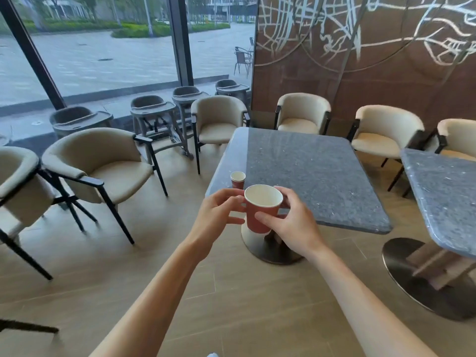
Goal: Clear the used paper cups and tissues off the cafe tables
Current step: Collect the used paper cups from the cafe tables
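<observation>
Between both hands' grip, left [219,211] and right [291,222], upright red cup [261,215], clasped.

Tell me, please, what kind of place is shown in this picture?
Most likely a cafe seating area. Grey stone-topped pedestal tables stand among cream armchairs, child high chairs line the big window, and the right hand holds a red paper cup, with another cup on the table.

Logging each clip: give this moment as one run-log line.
right hand: holds red cup | left hand: fingertips at cup | small cup: on grey table
</observation>
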Available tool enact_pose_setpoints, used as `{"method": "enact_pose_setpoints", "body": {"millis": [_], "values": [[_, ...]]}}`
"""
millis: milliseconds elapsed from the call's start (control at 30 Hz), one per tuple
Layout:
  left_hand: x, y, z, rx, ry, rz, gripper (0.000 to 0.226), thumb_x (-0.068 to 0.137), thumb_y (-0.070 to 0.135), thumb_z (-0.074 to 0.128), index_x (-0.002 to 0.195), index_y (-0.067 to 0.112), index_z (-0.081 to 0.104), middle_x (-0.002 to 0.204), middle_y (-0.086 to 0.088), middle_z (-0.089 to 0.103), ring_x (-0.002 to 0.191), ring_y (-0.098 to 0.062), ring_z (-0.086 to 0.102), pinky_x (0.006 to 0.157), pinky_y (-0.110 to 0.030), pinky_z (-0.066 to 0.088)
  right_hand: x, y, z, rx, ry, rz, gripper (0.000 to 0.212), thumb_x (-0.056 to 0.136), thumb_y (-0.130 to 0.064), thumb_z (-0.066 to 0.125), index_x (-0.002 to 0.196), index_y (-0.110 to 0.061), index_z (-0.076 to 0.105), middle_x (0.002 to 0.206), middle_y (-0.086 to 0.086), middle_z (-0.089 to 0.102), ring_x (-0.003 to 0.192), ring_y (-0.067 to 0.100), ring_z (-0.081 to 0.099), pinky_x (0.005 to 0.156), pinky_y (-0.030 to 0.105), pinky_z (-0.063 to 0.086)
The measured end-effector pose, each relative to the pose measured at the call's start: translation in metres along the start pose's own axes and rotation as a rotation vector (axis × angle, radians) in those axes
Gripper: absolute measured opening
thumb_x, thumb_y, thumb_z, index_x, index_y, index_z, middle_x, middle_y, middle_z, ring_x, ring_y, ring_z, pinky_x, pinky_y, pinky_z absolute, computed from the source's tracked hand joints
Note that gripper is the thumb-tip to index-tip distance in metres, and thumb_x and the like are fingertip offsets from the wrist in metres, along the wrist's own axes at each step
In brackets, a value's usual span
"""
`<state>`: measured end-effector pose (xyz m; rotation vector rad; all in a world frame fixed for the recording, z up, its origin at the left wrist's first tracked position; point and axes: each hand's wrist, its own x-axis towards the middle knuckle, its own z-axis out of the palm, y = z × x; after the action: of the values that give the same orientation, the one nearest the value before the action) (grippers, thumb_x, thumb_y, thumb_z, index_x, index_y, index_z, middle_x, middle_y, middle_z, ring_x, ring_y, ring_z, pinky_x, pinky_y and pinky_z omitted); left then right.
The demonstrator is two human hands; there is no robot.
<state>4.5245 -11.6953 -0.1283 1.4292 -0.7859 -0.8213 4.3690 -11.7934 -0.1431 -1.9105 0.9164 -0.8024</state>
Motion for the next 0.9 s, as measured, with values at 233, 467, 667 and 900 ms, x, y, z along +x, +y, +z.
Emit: {"method": "enact_pose_setpoints", "body": {"millis": [233,467,667,900], "values": [[0.156,-0.004,-0.047,0.037,-0.046,-0.028,0.022,0.098,0.004,0.056,0.112,0.009,0.072,0.098,-0.009,0.075,0.090,-0.016,0.071,0.075,-0.036,0.061,0.148,0.008,0.049,-0.053,-0.008,0.039,0.066,0.073,-0.030,0.090,0.129,-0.028,0.056,0.121,-0.013,0.065,0.112,0.003,0.059,0.094,0.021,0.048],[0.264,-0.022,-0.064,0.060,-0.038,-0.089,0.024,0.096,0.001,0.055,0.114,0.007,0.071,0.099,-0.015,0.074,0.088,-0.016,0.070,0.068,-0.030,0.059,0.249,0.036,0.083,-0.122,0.004,0.073,0.066,0.069,-0.029,0.091,0.124,-0.030,0.054,0.122,-0.009,0.063,0.113,0.010,0.058,0.097,0.031,0.050],[0.344,-0.050,-0.063,0.078,-0.004,-0.144,0.025,0.095,0.000,0.054,0.114,0.006,0.071,0.099,-0.010,0.074,0.089,-0.014,0.069,0.073,-0.035,0.062,0.330,0.080,0.106,-0.174,-0.081,0.082,0.080,0.070,-0.024,0.089,0.139,-0.019,0.050,0.136,-0.004,0.058,0.125,0.015,0.053,0.102,0.026,0.041],[0.416,-0.097,-0.044,0.069,0.101,-0.270,0.027,0.093,0.002,0.057,0.113,0.014,0.071,0.107,-0.004,0.074,0.102,-0.020,0.071,0.076,-0.035,0.062,0.415,0.147,0.128,-0.182,-0.217,0.110,0.082,0.070,-0.031,0.091,0.138,-0.016,0.048,0.134,-0.003,0.056,0.122,0.015,0.053,0.093,0.019,0.037]]}}
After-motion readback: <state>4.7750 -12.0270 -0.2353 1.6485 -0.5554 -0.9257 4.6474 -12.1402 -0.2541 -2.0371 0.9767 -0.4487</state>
